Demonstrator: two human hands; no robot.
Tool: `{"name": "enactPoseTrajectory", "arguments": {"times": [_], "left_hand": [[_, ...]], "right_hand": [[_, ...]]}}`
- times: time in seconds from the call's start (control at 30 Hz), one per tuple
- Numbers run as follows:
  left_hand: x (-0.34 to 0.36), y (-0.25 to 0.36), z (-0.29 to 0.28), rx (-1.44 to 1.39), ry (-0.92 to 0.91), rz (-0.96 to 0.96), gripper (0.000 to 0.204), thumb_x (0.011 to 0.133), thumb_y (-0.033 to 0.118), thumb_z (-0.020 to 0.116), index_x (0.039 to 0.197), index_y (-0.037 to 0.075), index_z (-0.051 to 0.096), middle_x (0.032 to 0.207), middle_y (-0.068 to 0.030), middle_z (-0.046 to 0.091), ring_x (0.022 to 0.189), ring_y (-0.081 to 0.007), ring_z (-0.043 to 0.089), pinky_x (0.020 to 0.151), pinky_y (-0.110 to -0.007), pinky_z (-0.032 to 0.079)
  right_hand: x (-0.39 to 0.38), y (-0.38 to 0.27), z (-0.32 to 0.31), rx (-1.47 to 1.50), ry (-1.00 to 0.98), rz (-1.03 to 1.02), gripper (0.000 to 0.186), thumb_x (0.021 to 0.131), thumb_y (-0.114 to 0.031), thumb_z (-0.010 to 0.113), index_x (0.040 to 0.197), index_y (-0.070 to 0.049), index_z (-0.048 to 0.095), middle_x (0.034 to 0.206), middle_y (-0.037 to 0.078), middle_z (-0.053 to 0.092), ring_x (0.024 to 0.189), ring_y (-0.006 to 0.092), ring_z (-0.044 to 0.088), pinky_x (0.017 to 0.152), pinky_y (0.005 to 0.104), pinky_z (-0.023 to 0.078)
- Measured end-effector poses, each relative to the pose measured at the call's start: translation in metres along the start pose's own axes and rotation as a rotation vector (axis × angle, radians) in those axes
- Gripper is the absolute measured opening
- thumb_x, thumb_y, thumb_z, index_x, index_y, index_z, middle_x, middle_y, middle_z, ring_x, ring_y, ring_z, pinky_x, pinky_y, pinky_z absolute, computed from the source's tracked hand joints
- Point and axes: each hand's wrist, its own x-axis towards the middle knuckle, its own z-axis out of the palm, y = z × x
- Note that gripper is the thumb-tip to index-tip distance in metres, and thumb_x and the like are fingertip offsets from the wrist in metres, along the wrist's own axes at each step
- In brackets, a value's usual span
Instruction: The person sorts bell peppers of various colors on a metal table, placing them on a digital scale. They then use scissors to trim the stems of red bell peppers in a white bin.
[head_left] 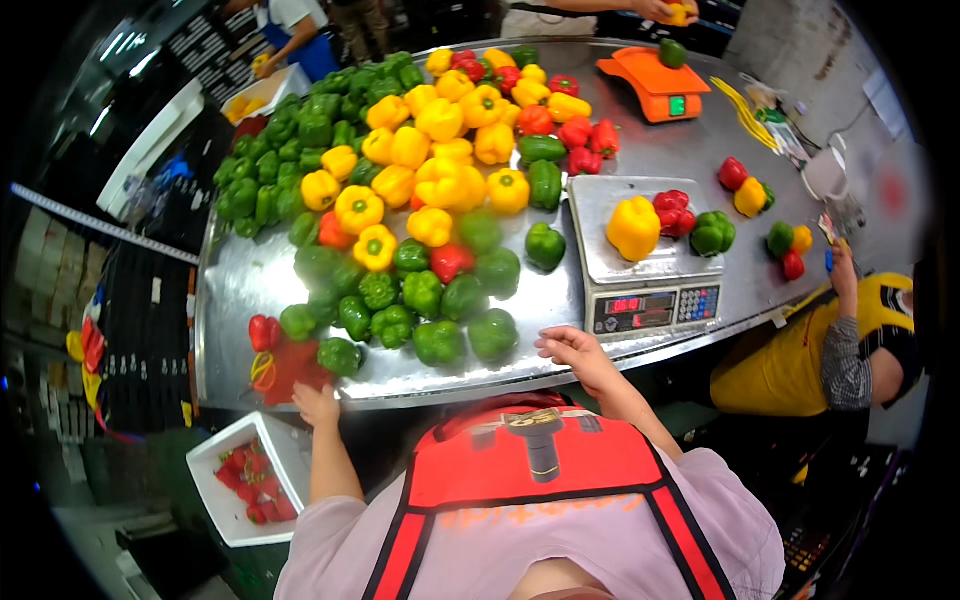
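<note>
My left hand [316, 402] is at the table's front edge [460, 382] beside a blurred red patch, a red pepper [263, 333] and a yellow rubber band [262, 372]; its fingers look loosely apart. My right hand [570, 350] is open over the front edge, fingers slightly curled, just left of a steel scale [650, 310]. On that scale sit a yellow pepper [633, 228], red peppers [674, 214] and a green pepper [711, 233]. Several green peppers [440, 342] lie before my hands, with a large pile of yellow peppers [440, 120] behind them.
An orange scale [650, 88] stands at the back. Mixed pepper groups [795, 240] lie on the right. A foam box [210, 480] of red peppers is below left. A co-worker in yellow [780, 360] is at right; others [300, 45] work across the table.
</note>
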Motion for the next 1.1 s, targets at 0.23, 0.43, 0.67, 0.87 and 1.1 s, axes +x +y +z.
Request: {"name": "enactPoseTrajectory", "arguments": {"times": [0.23,0.43,0.67,0.87,1.1], "left_hand": [[-0.026,-0.006,0.014,-0.228,0.088,0.191,0.073,0.084,0.040,0.060,0.141,0.000,0.035,0.148,-0.0248,0.027,0.136,-0.0415,0.025,0.112,-0.046,0.020],[-0.069,0.028,-0.013,-0.437,0.282,0.387,0.063,0.079,0.025,0.069,0.133,0.004,0.044,0.145,-0.0244,0.031,0.134,-0.0424,0.026,0.110,-0.050,0.020],[-0.135,0.098,-0.034,-0.613,0.066,0.720,0.069,0.074,0.022,0.071,0.133,0.001,0.042,0.140,-0.0239,0.038,0.129,-0.0409,0.035,0.107,-0.047,0.028],[-0.161,0.149,-0.042,-0.559,-0.063,0.849,0.075,0.069,0.019,0.075,0.134,0.002,0.041,0.139,-0.0215,0.039,0.126,-0.0400,0.038,0.105,-0.044,0.033],[-0.151,0.165,-0.033,-0.455,0.004,0.902,0.079,0.063,0.016,0.078,0.133,0.004,0.043,0.134,-0.0189,0.043,0.121,-0.0386,0.041,0.102,-0.044,0.035]], "right_hand": [[0.024,-0.008,-0.012,0.003,-0.071,-0.080,0.029,0.091,-0.018,0.061,0.115,-0.001,0.059,0.103,0.007,0.067,0.090,0.0122,0.061,0.078,0.0233,0.043],[0.060,0.014,0.003,-0.603,-0.063,-0.341,0.071,0.071,-0.026,0.080,0.132,-0.009,0.047,0.116,0.013,0.059,0.096,0.0239,0.061,0.085,0.0337,0.049],[0.077,0.035,0.031,-0.969,-0.011,-0.603,0.085,0.062,-0.026,0.083,0.134,-0.009,0.041,0.121,0.015,0.052,0.105,0.0332,0.056,0.087,0.0381,0.048],[0.091,0.033,0.044,-0.970,0.023,-0.710,0.087,0.059,-0.029,0.084,0.133,-0.009,0.042,0.120,0.015,0.053,0.105,0.0337,0.056,0.086,0.0393,0.049],[0.089,0.025,0.047,-0.917,-0.021,-0.632,0.087,0.062,-0.027,0.082,0.137,-0.011,0.039,0.126,0.016,0.049,0.106,0.0364,0.056,0.087,0.0405,0.048]]}}
